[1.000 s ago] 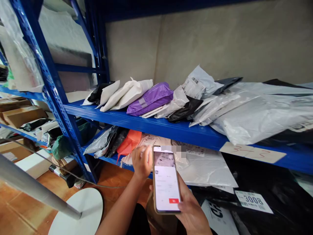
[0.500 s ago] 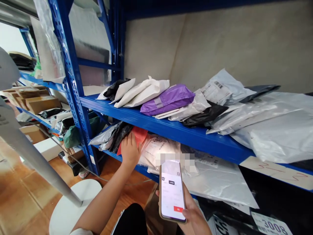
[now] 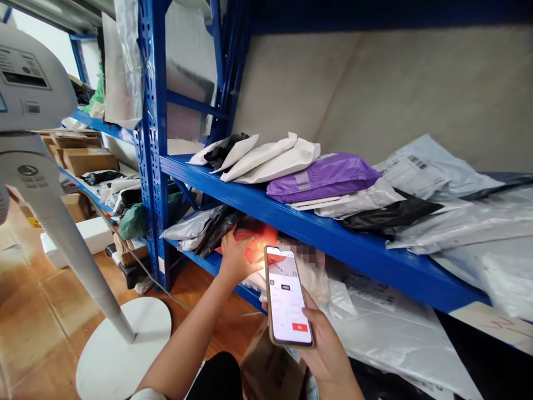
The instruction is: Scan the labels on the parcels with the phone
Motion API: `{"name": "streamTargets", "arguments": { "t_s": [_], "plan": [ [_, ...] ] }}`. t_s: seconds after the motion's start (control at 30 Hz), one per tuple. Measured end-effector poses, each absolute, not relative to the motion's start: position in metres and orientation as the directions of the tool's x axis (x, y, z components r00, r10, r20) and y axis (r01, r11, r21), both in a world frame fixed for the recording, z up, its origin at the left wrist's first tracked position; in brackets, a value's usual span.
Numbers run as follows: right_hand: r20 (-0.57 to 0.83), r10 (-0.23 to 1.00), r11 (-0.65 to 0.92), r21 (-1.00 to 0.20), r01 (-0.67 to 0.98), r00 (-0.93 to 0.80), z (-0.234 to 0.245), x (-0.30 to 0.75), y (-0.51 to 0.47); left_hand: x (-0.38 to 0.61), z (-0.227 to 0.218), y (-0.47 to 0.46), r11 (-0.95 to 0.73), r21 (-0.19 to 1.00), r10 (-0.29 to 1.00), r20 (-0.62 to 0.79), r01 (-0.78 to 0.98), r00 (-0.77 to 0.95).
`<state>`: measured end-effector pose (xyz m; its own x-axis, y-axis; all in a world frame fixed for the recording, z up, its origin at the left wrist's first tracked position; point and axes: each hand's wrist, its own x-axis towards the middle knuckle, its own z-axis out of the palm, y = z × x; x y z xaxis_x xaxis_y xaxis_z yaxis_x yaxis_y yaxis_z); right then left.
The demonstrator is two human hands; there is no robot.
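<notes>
My right hand (image 3: 327, 339) grips a smartphone (image 3: 287, 311), its lit screen tilted up towards me and the thumb along its right edge. Bright light falls from behind the phone onto a red mailing bag (image 3: 266, 236) on the lower shelf. My left hand (image 3: 235, 256) lies over that bag with thumb and fingers spread apart. Its fingertips reach the border between the red bag and a black mailing bag (image 3: 217, 229). A pale, clear-wrapped parcel (image 3: 310, 272) lies partly hidden behind the phone.
On the blue upper shelf (image 3: 233, 189) lie white bags (image 3: 275, 158), a purple bag (image 3: 322, 176) and several others. A blue upright post (image 3: 152, 139) stands left. Nearer are a white device stand (image 3: 83, 244) with a round base and a cardboard box (image 3: 270, 364). A cable (image 3: 144, 266) crosses the floor.
The view has swung left. My left hand has gone from lying flat on the red bag to spread fingers, and the phone has moved closer to that bag, lighting it.
</notes>
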<state>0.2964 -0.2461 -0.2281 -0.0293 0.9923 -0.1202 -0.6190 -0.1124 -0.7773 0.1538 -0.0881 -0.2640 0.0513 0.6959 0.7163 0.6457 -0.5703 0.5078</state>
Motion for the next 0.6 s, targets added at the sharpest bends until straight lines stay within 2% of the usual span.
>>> {"name": "streamTargets", "arguments": {
  "t_s": [0.17, 0.3, 0.5, 0.6],
  "plan": [
    [-0.111, 0.993, -0.110, -0.808, -0.579, -0.034, -0.204, 0.281, -0.212, 0.135, -0.267, -0.075, -0.588, 0.478, 0.723, 0.672, 0.653, 0.159],
    [-0.191, 0.977, -0.106, -0.814, -0.571, 0.091, -0.195, 0.261, -0.172, 0.132, -0.271, -0.067, -0.617, 0.483, 0.709, 0.684, 0.621, 0.172],
    [-0.175, 0.978, -0.102, -0.879, -0.466, 0.115, -0.190, 0.233, -0.124, 0.133, -0.277, -0.062, -0.634, 0.609, 0.725, 0.683, 0.477, 0.091],
    [-0.149, 0.981, -0.082, -0.897, -0.435, 0.122, -0.191, 0.226, -0.115, 0.132, -0.279, -0.060, -0.637, 0.633, 0.734, 0.672, 0.441, 0.096]
  ]
}}
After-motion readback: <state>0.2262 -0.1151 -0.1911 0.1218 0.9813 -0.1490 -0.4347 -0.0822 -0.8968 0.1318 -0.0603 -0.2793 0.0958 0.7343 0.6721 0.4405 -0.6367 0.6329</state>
